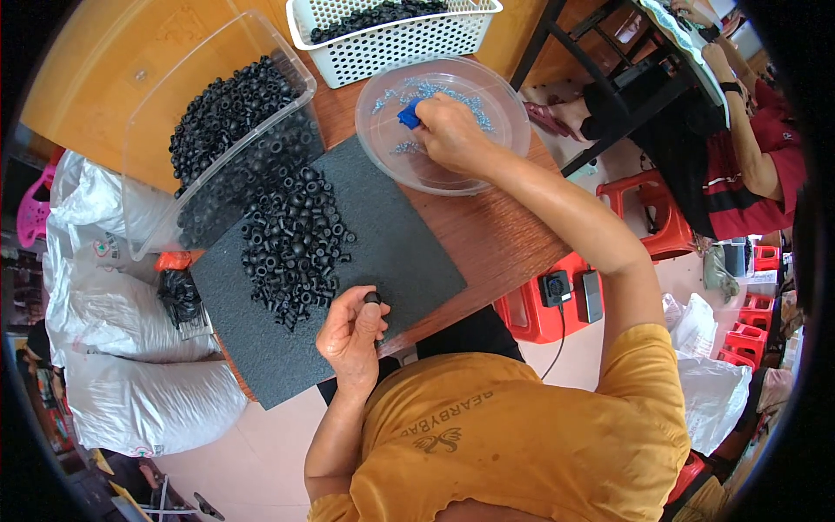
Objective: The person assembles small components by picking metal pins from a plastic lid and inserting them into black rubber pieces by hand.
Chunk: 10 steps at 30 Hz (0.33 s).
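Observation:
My left hand (352, 335) is closed, pinching a small round black part (372, 297) between thumb and fingers above the near edge of the dark mat (400, 248). A heap of similar black parts (296, 235), some shaped like rings, lies on the mat just beyond it. My right hand (452, 135) reaches over a round clear plastic bowl (513, 152) and grips a blue tool (410, 114) whose exact kind I cannot make out. Small pale-blue pieces (470, 100) are scattered in the bowl under that hand.
A clear plastic bin (252, 143) of black parts leans at the far left, and a white perforated basket (404, 52) stands at the back. White sacks (139, 304) flank the table's left side. Red stools (544, 304) and another person (739, 174) are at the right.

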Tool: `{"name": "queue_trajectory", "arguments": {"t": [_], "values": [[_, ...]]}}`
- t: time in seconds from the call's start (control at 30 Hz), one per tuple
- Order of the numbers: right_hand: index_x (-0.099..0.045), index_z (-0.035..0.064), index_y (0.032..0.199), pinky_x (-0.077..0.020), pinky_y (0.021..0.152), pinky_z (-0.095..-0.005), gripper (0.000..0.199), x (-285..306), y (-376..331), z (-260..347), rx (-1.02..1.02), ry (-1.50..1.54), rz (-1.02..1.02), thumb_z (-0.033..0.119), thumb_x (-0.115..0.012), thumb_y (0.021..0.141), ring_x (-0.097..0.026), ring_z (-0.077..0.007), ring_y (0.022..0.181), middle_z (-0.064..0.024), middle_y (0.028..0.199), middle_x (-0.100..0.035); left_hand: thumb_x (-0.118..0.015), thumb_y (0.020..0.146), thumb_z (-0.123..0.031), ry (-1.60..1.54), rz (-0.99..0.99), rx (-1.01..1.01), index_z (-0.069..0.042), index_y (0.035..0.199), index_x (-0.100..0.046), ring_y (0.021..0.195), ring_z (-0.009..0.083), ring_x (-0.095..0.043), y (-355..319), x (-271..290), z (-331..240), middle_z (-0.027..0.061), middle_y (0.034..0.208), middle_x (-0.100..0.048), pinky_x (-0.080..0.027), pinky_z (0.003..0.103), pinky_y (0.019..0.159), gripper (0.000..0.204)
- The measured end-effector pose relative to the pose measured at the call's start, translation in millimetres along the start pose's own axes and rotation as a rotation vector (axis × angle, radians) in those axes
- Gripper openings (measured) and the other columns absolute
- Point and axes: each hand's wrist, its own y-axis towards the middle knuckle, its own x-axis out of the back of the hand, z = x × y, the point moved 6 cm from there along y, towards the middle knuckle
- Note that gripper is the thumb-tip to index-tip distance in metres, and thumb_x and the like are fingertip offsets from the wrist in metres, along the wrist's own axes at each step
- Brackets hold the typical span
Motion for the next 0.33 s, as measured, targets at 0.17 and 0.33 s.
{"name": "queue_trajectory", "arguments": {"t": [0.17, 0.33], "values": [[-0.054, 0.0002, 0.068, -0.0429, 0.065, -0.0463, 0.002, -5.8, -4.0, 3.2, 0.042, 0.023, 0.038, -0.001, -0.056, 0.068, -0.053, -0.0382, 0.074, -0.0191, 0.070, -0.058, -0.058, 0.087, -0.008, 0.005, 0.006, -0.013, 0.002, 0.102, -0.058, 0.055, 0.0061, -0.052, 0.6, 0.1, -0.3, 0.0074, 0.074, -0.062, -0.041, 0.017, 0.047, 0.018], [-0.056, 0.0009, 0.069, -0.0443, 0.068, -0.0448, 0.004, -10.5, -5.2, 9.1, 0.141, -0.042, 0.108, 0.003, -0.058, 0.071, -0.056, -0.0365, 0.080, -0.0173, 0.074, -0.060, -0.059, 0.087, -0.010, 0.013, 0.016, -0.032, 0.002, 0.102, -0.059, 0.055, 0.0062, -0.052, 0.4, -0.4, -0.8, 0.0077, 0.075, -0.063, -0.041, 0.017, 0.047, 0.019]]}}
